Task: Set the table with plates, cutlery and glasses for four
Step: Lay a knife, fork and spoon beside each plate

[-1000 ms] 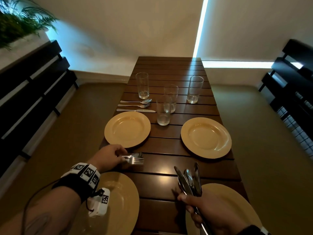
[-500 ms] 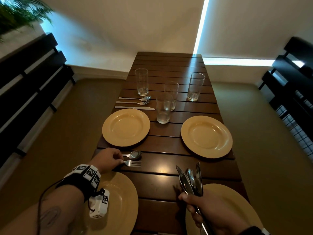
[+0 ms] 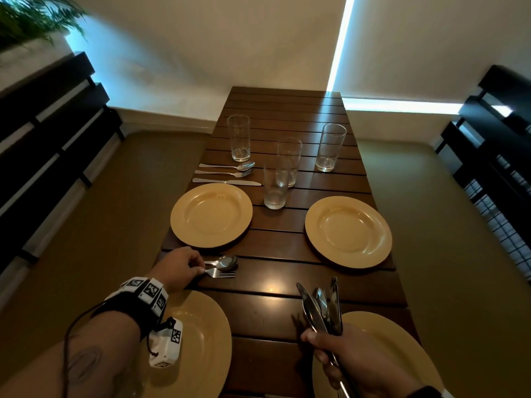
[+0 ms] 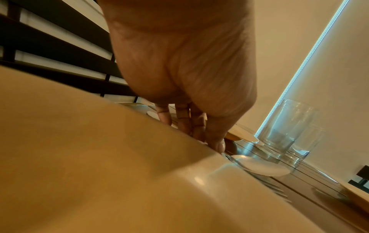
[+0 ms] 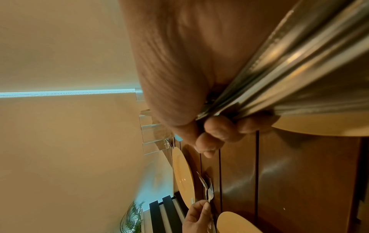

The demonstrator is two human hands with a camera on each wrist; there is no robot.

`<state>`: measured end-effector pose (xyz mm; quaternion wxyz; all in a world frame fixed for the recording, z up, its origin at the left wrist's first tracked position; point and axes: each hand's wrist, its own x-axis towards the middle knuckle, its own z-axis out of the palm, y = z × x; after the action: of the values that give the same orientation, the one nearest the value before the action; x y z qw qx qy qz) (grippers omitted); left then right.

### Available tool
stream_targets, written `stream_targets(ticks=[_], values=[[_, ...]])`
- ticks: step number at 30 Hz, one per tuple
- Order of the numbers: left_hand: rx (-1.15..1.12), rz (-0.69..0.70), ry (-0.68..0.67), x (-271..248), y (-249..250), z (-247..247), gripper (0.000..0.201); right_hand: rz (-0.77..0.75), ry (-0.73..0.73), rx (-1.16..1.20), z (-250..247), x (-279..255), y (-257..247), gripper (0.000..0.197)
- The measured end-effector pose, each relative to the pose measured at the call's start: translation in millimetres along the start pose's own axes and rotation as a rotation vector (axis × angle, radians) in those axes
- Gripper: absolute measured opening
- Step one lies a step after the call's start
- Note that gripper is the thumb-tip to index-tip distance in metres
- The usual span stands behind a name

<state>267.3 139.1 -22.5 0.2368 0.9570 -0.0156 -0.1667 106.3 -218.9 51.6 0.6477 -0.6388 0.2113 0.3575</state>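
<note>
On the wooden table, near its left edge, the left hand pinches the handles of a spoon and a fork, which lie side by side between the two left plates. The right hand grips a bundle of cutlery tightly above the plate at the near right corner. Four glasses stand toward the far end, and a knife, fork and spoon set lies beyond the far left plate.

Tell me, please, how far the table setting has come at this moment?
Done: four yellow plates are out, and the far-left place has its spoon, fork and knife. In hand: the left hand is laying a fork and a spoon by the near-left plate; the right hand grips the remaining cutlery bundle. Left: this place's knife, both right-side places, and distributing the four glasses standing at the far half.
</note>
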Motion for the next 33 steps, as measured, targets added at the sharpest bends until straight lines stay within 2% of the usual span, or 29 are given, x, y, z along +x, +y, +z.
stream_targets(ticks=[11,16,27,29,33], values=[[-0.01,0.018,-0.014,4,-3,0,0.009,0.011,0.008,0.011,2,2,1,0.023],[0.046,0.052,-0.035,5,-5,-2,0.008,0.005,0.01,0.015,3,2,0,0.03],[0.094,0.034,-0.062,3,1,-6,0.008,-0.01,0.016,0.065,1,2,-1,0.022],[0.077,0.033,-0.031,-3,7,-11,0.011,-0.013,0.015,0.056,1,1,-2,0.022],[-0.117,0.109,0.195,-36,55,-20,0.011,-0.023,-0.005,0.028,0,-1,-4,0.025]])
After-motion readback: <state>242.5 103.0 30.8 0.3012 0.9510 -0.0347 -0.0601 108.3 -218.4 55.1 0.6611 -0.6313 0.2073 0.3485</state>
